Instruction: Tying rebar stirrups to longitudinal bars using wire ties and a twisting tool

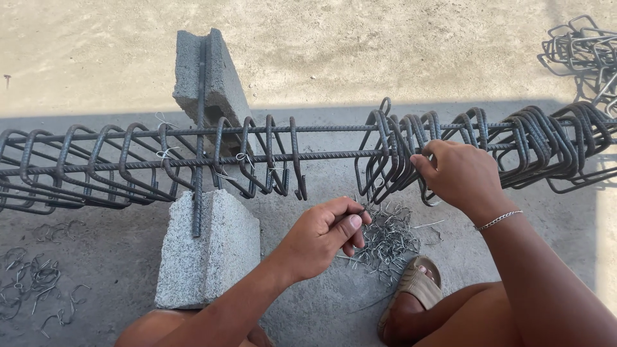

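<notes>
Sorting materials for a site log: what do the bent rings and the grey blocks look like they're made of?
Bent rings: likely steel rebar, dark, matte, ribbed surface. Grey blocks: apparently concrete, rough, grainy, speckled faces.

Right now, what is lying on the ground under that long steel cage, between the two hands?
A loose pile of short tie wires lies on the concrete under the rebar cage, beside a sandalled foot. The left hand covers the pile's left edge.

Concrete blocks [209,247], spare stirrup pile [581,48]
</notes>
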